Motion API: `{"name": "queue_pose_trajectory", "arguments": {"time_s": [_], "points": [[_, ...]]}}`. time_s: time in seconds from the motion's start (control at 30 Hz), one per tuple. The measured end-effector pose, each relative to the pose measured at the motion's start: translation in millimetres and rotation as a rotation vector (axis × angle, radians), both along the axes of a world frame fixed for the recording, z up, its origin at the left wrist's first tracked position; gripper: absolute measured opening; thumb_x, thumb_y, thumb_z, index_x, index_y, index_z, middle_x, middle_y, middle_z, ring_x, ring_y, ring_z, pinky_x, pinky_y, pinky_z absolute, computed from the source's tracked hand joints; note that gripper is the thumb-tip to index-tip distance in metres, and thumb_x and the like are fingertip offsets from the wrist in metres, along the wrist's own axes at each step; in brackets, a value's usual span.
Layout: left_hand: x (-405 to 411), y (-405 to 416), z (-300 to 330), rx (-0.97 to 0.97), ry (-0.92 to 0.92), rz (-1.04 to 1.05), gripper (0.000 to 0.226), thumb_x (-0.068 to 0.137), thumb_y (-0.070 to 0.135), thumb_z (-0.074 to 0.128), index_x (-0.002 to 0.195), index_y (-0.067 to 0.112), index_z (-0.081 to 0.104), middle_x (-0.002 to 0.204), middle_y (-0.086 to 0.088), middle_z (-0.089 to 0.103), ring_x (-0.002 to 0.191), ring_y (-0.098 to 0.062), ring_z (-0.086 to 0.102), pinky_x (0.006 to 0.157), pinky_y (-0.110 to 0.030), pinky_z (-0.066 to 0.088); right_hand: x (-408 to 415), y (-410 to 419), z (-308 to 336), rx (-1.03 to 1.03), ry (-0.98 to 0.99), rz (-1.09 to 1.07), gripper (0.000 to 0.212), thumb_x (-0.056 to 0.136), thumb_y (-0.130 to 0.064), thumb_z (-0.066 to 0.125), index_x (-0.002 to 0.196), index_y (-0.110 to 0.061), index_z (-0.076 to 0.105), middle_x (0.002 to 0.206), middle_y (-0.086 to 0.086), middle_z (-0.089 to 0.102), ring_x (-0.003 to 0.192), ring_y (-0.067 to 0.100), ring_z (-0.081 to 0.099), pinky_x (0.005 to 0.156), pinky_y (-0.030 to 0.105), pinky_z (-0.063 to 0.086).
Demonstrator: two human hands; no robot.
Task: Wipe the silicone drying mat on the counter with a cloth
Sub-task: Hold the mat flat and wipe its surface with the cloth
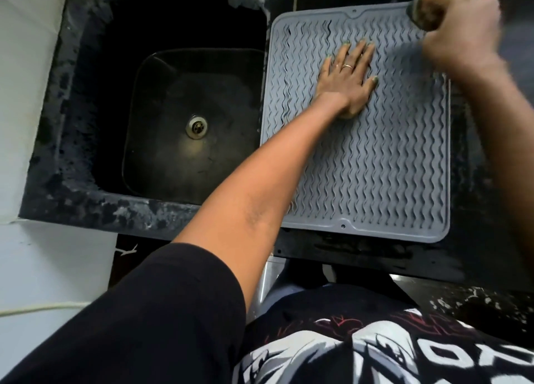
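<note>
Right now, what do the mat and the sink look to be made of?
The mat looks like matte grey silicone or soft rubber: moulded wavy ridges, a raised rim, rounded corners. The sink looks like dark stone or composite, dull and mottled with pale residue along its rim, though the look leaves that open; its drain is shiny metal.

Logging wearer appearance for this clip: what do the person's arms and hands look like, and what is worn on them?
The left arm has a black short sleeve ending near the elbow, forearm bare. The left hand wears a thin ring and greenish nail polish. The right hand is motion-blurred; its forearm is bare, with no sleeve visible.
</note>
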State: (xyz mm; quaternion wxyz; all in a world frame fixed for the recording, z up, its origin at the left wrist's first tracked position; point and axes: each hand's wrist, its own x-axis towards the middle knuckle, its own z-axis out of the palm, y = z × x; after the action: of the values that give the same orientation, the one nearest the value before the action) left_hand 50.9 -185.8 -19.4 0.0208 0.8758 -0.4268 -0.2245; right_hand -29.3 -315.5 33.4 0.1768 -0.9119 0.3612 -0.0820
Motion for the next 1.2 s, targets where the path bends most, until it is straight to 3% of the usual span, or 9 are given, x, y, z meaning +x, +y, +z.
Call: {"name": "queue_pose_trajectory", "arguments": {"time_s": [0.1, 0.3, 0.47, 0.67, 0.77, 0.87, 0.97, 1.07, 1.2], "points": [[-2.1, -0.7, 0.5, -0.008, 0.004, 0.009, 0.06, 0.102, 0.041, 0.019, 0.152, 0.022, -0.008, 0.161, 0.0, -0.012, 0.148, -0.022, -0.013, 0.117, -0.043, -0.011, 22.0, -13.0, -33.2, 0.075, 0.221, 0.059, 0.084, 0.079, -0.004, 0.058, 0.149, -0.023, 0.015, 0.158, 0.014, 0.006, 0.142, 0.04, 0.01, 0.112, 0.057, 0.017], [-2.1, -1.1, 1.5, -0.006, 0.007, 0.014, 0.06, 0.102, 0.039, 0.02, 0.152, 0.022, -0.008, 0.161, -0.001, -0.013, 0.148, -0.023, -0.014, 0.116, -0.044, -0.012, -39.1, 28.5, -30.4, -0.141, 0.115, 0.247, 0.055, 0.076, 0.0, 0.06, 0.13, -0.007, 0.048, 0.136, 0.025, 0.045, 0.115, 0.048, 0.043, 0.09, 0.053, 0.043], [-1.8, -0.6, 1.0, -0.014, 0.003, 0.013, 0.06, 0.102, 0.039, 0.021, 0.152, 0.022, -0.008, 0.161, -0.001, -0.013, 0.148, -0.023, -0.014, 0.117, -0.044, -0.012, -141.0, 98.2, -15.3, -0.122, 0.257, 0.351, 0.067, 0.058, 0.004, 0.07, 0.123, -0.007, 0.058, 0.124, 0.02, 0.056, 0.092, 0.045, 0.056, 0.066, 0.046, 0.052], [-2.9, 3.2, 2.2, -0.022, -0.013, -0.005, 0.061, 0.102, 0.042, 0.02, 0.152, 0.021, -0.008, 0.161, -0.002, -0.013, 0.148, -0.024, -0.013, 0.117, -0.044, -0.01, -125.2, 93.3, 39.2, 0.139, 0.605, 0.339, 0.038, 0.083, -0.018, 0.061, 0.116, -0.036, 0.064, 0.109, 0.008, 0.066, 0.09, 0.032, 0.061, 0.076, 0.039, 0.05], [-4.0, 11.5, 1.4, -0.022, -0.03, -0.063, 0.06, 0.103, 0.041, 0.02, 0.152, 0.02, -0.006, 0.161, -0.005, -0.011, 0.148, -0.025, -0.011, 0.118, -0.044, -0.007, -82.4, 64.8, 56.3, 0.417, 0.369, 0.189, 0.031, 0.087, -0.018, 0.057, 0.11, -0.036, 0.067, 0.106, 0.002, 0.066, 0.087, 0.023, 0.058, 0.082, 0.041, 0.051], [-10.9, 33.7, -4.6, -0.056, -0.071, -0.119, 0.056, 0.103, 0.039, 0.021, 0.153, 0.021, 0.001, 0.162, -0.004, -0.003, 0.149, -0.024, -0.005, 0.119, -0.041, -0.003, -36.1, 42.9, 35.1, 0.274, 0.178, 0.128, 0.043, 0.087, -0.011, 0.054, 0.127, -0.027, 0.055, 0.124, 0.013, 0.058, 0.112, 0.034, 0.054, 0.097, 0.05, 0.045], [-15.0, 53.7, -12.1, -0.119, -0.127, -0.14, 0.055, 0.103, 0.038, 0.022, 0.154, 0.021, 0.007, 0.162, 0.0, 0.004, 0.149, -0.02, 0.002, 0.119, -0.037, 0.001, -13.7, 40.2, 6.4, 0.083, 0.297, 0.194, 0.055, 0.082, -0.009, 0.058, 0.134, -0.012, 0.041, 0.136, 0.022, 0.04, 0.126, 0.042, 0.034, 0.103, 0.054, 0.035], [-15.5, 54.7, -11.8, -0.121, -0.148, -0.125, 0.055, 0.103, 0.038, 0.023, 0.154, 0.022, 0.009, 0.162, 0.001, 0.005, 0.149, -0.02, 0.003, 0.12, -0.037, 0.002, -31.2, 59.0, -6.8, -0.084, 0.305, 0.248, 0.046, 0.079, -0.005, 0.059, 0.122, 0.002, 0.046, 0.126, 0.028, 0.043, 0.114, 0.048, 0.04, 0.093, 0.053, 0.04], [-17.1, 53.4, -10.9, -0.114, -0.136, -0.121, 0.056, 0.103, 0.04, 0.023, 0.153, 0.022, 0.006, 0.162, 0.0, 0.002, 0.149, -0.02, 0.002, 0.12, -0.038, 0.001, -95.8, 107.1, 1.7, -0.087, 0.338, 0.299, 0.038, 0.077, -0.002, 0.06, 0.114, 0.005, 0.052, 0.113, 0.027, 0.051, 0.098, 0.045, 0.053, 0.075, 0.046, 0.047]]}}
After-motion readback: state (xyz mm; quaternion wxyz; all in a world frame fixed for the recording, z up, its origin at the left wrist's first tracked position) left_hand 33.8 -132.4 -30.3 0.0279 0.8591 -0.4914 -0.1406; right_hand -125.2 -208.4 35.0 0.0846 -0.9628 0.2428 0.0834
